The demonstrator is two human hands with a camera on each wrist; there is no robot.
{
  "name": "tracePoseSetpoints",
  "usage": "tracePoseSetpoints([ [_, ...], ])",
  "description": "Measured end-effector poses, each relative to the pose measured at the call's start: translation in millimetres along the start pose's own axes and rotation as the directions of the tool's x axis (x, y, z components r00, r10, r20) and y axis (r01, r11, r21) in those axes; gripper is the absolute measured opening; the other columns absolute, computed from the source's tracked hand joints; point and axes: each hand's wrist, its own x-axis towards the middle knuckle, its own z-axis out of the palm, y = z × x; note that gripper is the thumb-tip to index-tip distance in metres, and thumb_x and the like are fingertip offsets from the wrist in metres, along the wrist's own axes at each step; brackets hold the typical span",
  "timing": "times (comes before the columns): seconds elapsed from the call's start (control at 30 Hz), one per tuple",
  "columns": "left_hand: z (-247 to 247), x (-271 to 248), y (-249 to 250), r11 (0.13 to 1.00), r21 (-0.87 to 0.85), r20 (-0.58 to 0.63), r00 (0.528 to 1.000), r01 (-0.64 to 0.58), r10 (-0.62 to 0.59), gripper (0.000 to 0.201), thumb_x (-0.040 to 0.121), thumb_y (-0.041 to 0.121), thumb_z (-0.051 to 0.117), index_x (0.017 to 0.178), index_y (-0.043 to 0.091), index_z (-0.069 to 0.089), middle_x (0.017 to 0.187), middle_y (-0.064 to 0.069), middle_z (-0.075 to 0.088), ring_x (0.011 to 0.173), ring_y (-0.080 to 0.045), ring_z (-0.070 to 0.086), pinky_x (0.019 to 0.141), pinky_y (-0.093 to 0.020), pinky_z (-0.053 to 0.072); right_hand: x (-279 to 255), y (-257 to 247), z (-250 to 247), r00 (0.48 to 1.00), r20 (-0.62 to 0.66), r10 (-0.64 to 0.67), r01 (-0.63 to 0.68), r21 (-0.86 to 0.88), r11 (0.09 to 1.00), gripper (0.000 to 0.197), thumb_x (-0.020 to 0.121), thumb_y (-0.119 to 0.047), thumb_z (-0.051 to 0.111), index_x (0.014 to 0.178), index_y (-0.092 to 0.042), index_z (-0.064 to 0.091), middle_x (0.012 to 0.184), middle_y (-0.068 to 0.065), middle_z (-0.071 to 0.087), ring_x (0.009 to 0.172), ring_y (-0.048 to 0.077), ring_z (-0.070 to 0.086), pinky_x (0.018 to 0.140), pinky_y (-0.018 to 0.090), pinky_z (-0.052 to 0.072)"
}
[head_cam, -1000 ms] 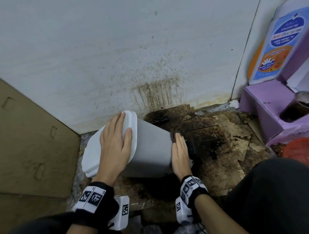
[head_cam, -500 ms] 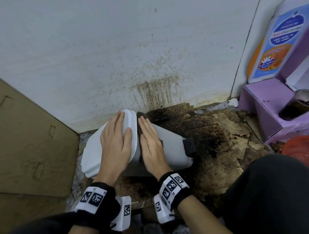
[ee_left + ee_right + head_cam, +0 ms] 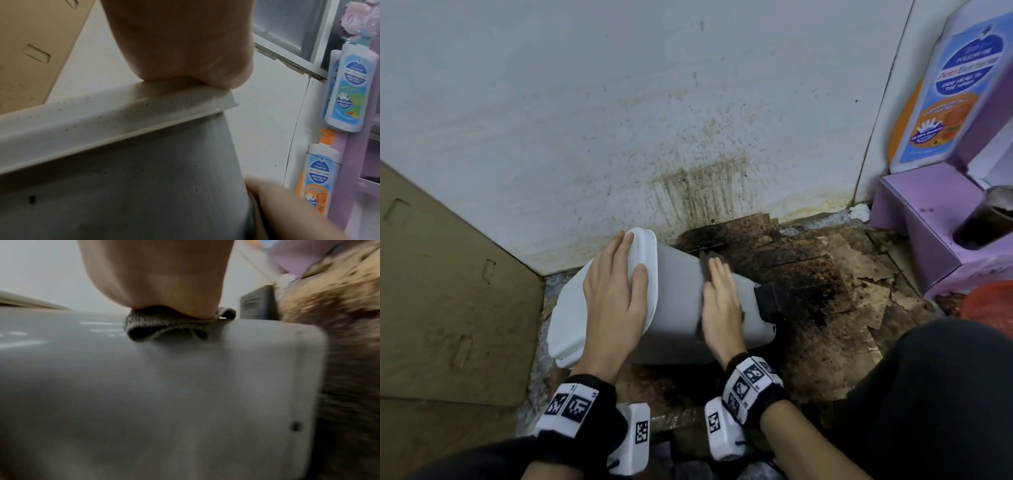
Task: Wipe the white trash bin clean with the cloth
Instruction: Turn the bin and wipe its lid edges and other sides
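Because the white trash bin [image 3: 681,308] lies tipped on its side on the stained floor [image 3: 825,308], close to the far wall [image 3: 619,102], its long side faces up where a flat palm can reach it. Its lid [image 3: 571,322] points left and near, its base right and far, with a black pedal [image 3: 768,299] sticking out at the base end.

On the lid end sits the left hand [image 3: 614,301], fingers straight and spread, palm pressed over the rim; it grips nothing. I judge it is there to pin the bin so it cannot roll or slide while the other hand rubs. In the left wrist view the heel of that hand bears on the lid's edge, and small dark specks still dot the rim and the side below it.

Across the upturned side, toward the base, the right hand [image 3: 722,305] lies flat with its fingers straight and together, pressing the cloth [image 3: 176,327] against the plastic. Rather than being pinched, the cloth is trapped under the palm: the right wrist view shows its grey folds bunched beneath the heel of the hand, and a dark strip of it shows by the fingers in the head view. A flat press like this spreads the cloth wide.

At the far right stand a purple rack [image 3: 928,219] and lotion bottles [image 3: 948,89], well apart from the work.
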Motion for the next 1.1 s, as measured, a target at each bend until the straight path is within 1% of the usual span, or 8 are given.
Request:
tracePoseSetpoints([
  [0.23,-1,0,-3,1.000,-0.012,0.010,1.000,0.000,0.000,0.059,0.108,0.042,0.031,0.161,0.018,0.035,0.168,0.004,0.032,0.155,-0.013,0.024,0.128,-0.038,0.017,-15,-50,8,0.904,0.209,-0.374,0.369,0.061,0.927,0.052,0.111,-0.013,0.030,0.162,-0.018,0.022,0.170,-0.006,0.015,0.156,0.002,0.004,0.126,0.021,0.007],
  [0.33,-4,-2,-8,1.000,-0.024,0.012,1.000,-0.001,0.001,0.060,0.107,0.044,0.029,0.161,0.021,0.035,0.168,0.008,0.031,0.155,-0.010,0.023,0.128,-0.036,0.016,-4,-1,-7,0.947,0.155,-0.283,0.288,-0.010,0.958,0.051,0.111,-0.012,0.031,0.161,-0.018,0.025,0.169,-0.009,0.018,0.156,0.000,0.006,0.128,0.025,0.010],
  [0.43,-6,-3,-11,0.999,-0.036,0.002,1.000,-0.003,0.003,0.059,0.107,0.044,0.029,0.161,0.023,0.035,0.167,0.010,0.031,0.155,-0.008,0.023,0.128,-0.037,0.016,7,49,-23,0.998,0.064,-0.019,0.024,-0.081,0.996,0.050,0.111,-0.018,0.028,0.161,-0.018,0.026,0.168,-0.011,0.015,0.157,0.005,0.006,0.129,0.034,0.009],
  [0.57,-5,-5,-9,0.999,-0.034,0.006,1.000,0.001,-0.001,0.058,0.107,0.045,0.029,0.162,0.024,0.034,0.168,0.010,0.029,0.155,-0.009,0.022,0.128,-0.037,0.016,12,54,-23,0.988,0.001,0.154,-0.154,-0.087,0.984,0.050,0.110,-0.017,0.031,0.160,-0.015,0.028,0.170,-0.003,0.018,0.158,0.012,0.008,0.126,0.023,0.000],
  [0.73,-2,-2,-6,1.000,-0.012,-0.012,1.000,0.010,-0.010,0.059,0.107,0.043,0.029,0.161,0.021,0.037,0.168,0.006,0.032,0.154,-0.014,0.025,0.127,-0.042,0.019,-2,-18,5,0.995,0.093,-0.045,0.048,-0.025,0.999,0.057,0.105,-0.026,0.028,0.161,-0.019,0.025,0.170,-0.008,0.015,0.157,0.005,0.003,0.126,0.022,0.001],
  [0.93,-1,-5,-4,1.000,-0.013,0.001,1.000,0.003,-0.003,0.058,0.108,0.043,0.030,0.161,0.020,0.035,0.168,0.005,0.031,0.155,-0.014,0.024,0.128,-0.040,0.017,-5,-56,11,0.910,0.217,-0.354,0.346,0.073,0.935,0.051,0.111,-0.015,0.030,0.161,-0.021,0.026,0.169,-0.010,0.021,0.155,-0.001,0.008,0.126,0.019,0.008],
  [1.0,-3,-5,-7,1.000,-0.023,0.004,1.000,0.003,-0.003,0.059,0.107,0.045,0.030,0.162,0.022,0.035,0.168,0.007,0.030,0.155,-0.011,0.023,0.128,-0.036,0.015,-1,-30,4,0.915,0.196,-0.353,0.358,0.010,0.934,0.051,0.110,-0.013,0.032,0.161,-0.020,0.028,0.168,-0.009,0.023,0.155,0.000,0.010,0.126,0.021,0.010],
  [1.1,-6,-4,-12,1.000,-0.021,-0.009,1.000,0.008,-0.009,0.060,0.106,0.047,0.029,0.161,0.025,0.035,0.168,0.011,0.030,0.155,-0.007,0.022,0.125,-0.028,0.012,7,23,-16,0.982,0.120,-0.148,0.157,-0.069,0.985,0.050,0.110,-0.015,0.028,0.159,-0.018,0.031,0.167,-0.008,0.024,0.155,0.002,0.011,0.128,0.026,0.009],
])
